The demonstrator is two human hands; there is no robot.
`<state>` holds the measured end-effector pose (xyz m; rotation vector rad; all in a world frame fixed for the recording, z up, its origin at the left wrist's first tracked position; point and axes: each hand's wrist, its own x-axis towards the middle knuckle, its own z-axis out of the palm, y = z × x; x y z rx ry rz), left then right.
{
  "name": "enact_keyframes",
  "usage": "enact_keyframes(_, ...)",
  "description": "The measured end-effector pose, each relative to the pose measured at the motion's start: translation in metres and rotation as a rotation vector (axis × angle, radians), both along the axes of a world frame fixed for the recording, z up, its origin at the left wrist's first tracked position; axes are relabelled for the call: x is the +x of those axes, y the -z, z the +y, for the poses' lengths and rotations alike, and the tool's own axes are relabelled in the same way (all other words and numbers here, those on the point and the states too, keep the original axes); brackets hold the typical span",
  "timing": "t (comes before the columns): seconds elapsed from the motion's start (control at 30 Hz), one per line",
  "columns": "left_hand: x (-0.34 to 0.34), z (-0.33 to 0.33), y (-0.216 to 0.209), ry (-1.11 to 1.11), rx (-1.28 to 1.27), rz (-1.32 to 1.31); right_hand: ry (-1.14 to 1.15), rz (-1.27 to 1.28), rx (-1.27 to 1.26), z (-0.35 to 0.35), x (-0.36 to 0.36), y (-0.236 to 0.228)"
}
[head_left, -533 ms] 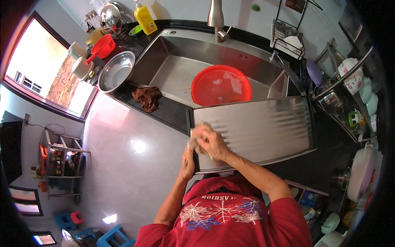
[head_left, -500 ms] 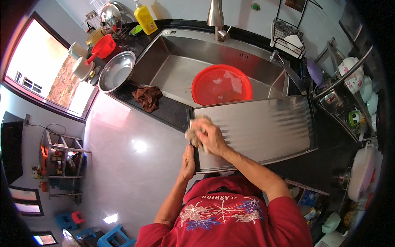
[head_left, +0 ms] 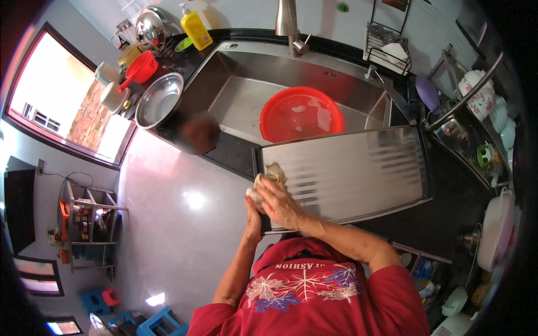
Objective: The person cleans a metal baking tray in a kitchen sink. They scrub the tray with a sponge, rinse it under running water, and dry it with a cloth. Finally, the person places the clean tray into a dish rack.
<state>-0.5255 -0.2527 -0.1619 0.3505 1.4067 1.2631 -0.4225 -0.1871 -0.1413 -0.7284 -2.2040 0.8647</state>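
Observation:
A ridged stainless-steel draining tray (head_left: pixel 353 173) lies tilted in front of me, its far edge by the sink (head_left: pixel 241 92). My left hand (head_left: pixel 253 219) grips its left edge near the corner closest to me. With my right hand (head_left: pixel 280 204) I press a crumpled beige cloth (head_left: pixel 274 172) onto that same edge, fingers bent over it. Part of the cloth is hidden under the fingers, close beside my left thumb. Just past the tray, a red plastic basin (head_left: pixel 268 112) with sudsy water sits in the sink.
A brown cloth (head_left: pixel 197 133), blurred, lies on the black counter left of the sink, near a steel bowl (head_left: pixel 159 101) and a red dipper (head_left: pixel 141 67). The faucet (head_left: pixel 287 25) rises behind. A dish rack (head_left: pixel 476 143) with bowls stands at the right.
My right hand has slid the cloth toward me along the tray's left edge, closer to my left hand. My left hand keeps its place on the edge.

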Motion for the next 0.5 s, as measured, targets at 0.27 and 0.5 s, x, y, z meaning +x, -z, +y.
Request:
enact_keyframes(0.27, -0.007, 0.001, 0.006, 0.116, 0.087, -0.168, -0.358, -0.261, 0.097, -0.005, 0.058, -0.014)
enact_keyframes(0.5, -0.005, 0.003, 0.0, 0.141, 0.044, 0.16, -0.085, -0.305, -0.043, 0.013, 0.122, -0.023)
